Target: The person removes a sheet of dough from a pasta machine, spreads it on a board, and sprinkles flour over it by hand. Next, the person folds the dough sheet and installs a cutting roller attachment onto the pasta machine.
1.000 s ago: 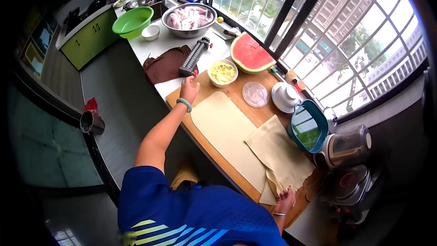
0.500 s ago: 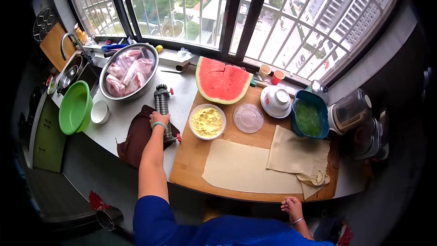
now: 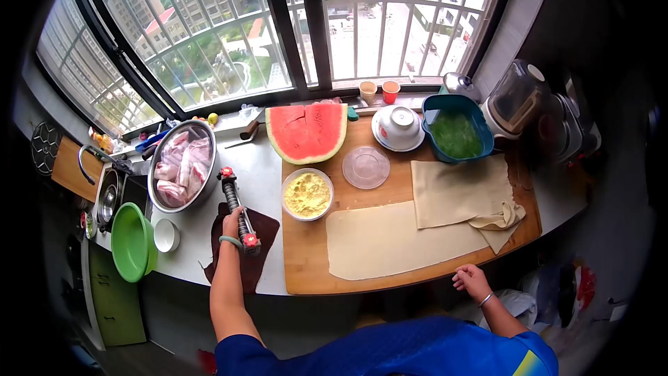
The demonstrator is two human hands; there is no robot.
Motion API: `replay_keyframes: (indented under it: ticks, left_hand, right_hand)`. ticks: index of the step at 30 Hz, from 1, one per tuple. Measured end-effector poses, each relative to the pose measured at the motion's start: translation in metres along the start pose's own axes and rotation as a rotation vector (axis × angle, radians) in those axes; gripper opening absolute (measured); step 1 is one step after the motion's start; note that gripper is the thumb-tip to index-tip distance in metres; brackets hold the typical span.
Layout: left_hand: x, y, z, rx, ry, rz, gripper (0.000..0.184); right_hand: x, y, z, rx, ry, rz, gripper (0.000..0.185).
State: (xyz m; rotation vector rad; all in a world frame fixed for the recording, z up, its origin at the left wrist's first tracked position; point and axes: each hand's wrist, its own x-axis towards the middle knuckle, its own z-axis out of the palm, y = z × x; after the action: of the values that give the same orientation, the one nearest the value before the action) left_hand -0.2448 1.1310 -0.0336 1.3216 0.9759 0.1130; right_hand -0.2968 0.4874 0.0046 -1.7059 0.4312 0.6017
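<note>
My left hand (image 3: 232, 223) is closed around a noodle cutter (image 3: 229, 189), a metal roller unit with ridged rollers and red knobs at both ends. It is over a dark brown cloth (image 3: 261, 240) on the white counter; I cannot tell whether it touches the cloth. My right hand (image 3: 472, 281) is loosely closed, with nothing visible in it, just off the front edge of the wooden board (image 3: 306, 264). Closest to that hand are a flat dough sheet (image 3: 390, 240), a folded dough sheet (image 3: 459, 188) and a crumpled dough end (image 3: 502, 216).
On the board are a bowl of yellow flour (image 3: 307, 195), a clear lid (image 3: 366, 167), cut watermelon (image 3: 306, 132), stacked white bowls (image 3: 399, 129) and a teal basin (image 3: 456, 129). Left stand a meat bowl (image 3: 182, 167), a green basin (image 3: 132, 240) and a small white bowl (image 3: 166, 235).
My left hand has turned the noodle cutter, so its red knobs now face up toward me, and more cloth shows. The view has swung right. My right hand stays by the board's front edge.
</note>
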Motion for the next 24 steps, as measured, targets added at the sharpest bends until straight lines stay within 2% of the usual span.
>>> replay_keyframes:
  ticks: [2,4,7,11,12,13,15,17,18,19,20,23,24]
  left_hand:
    - [-0.051,0.021,0.008,-0.079,-0.081,0.051,0.023]
    - [-0.063,0.006,-0.009,-0.104,-0.103,0.11,0.02]
    - [-0.15,0.024,0.006,-0.073,-0.134,0.209,0.022]
    - [-0.228,0.014,0.027,-0.077,-0.222,0.35,0.024]
    - [-0.242,0.011,0.037,-0.021,-0.274,0.39,0.024]
    - [-0.257,0.009,0.049,0.035,-0.326,0.431,0.025]
    - [-0.309,0.022,0.103,0.125,-0.346,0.523,0.03]
    - [-0.334,0.018,0.14,0.27,-0.46,0.484,0.031]
    - [-0.346,0.014,0.165,0.331,-0.478,0.525,0.033]
    - [-0.356,0.006,0.189,0.395,-0.505,0.563,0.034]
    - [-0.354,-0.011,0.213,0.454,-0.519,0.699,0.036]
    - [-0.395,-0.024,0.302,0.748,-0.643,0.904,0.039]
    - [-0.403,-0.034,0.336,0.742,-0.724,0.948,0.04]
  right_hand:
    - [0.001,-0.017,0.009,-0.013,-0.07,-0.025,0.017]
    - [0.005,-0.035,0.022,-0.019,-0.164,-0.052,0.019]
    - [0.006,-0.079,0.057,-0.047,-0.334,-0.115,0.025]
    - [0.011,-0.122,0.126,-0.05,-0.682,-0.309,0.027]
    - [0.007,-0.132,0.144,-0.092,-0.776,-0.383,0.029]
    - [0.006,-0.135,0.162,-0.196,-0.817,-0.612,0.039]
    - [-0.01,-0.142,0.182,-0.31,-0.827,-0.741,0.049]
    - [-0.023,-0.134,0.175,-0.214,-0.816,-0.669,0.053]
    - [-0.027,-0.131,0.161,-0.014,-0.923,-0.719,0.052]
    - [-0.033,-0.125,0.139,-0.039,-0.823,-0.745,0.051]
    - [-0.039,-0.117,0.113,-0.023,-0.79,-0.735,0.051]
    - [-0.051,-0.094,0.021,0.48,-0.641,-0.484,0.041]
    - [-0.053,-0.085,-0.008,0.659,-0.58,-0.422,0.037]
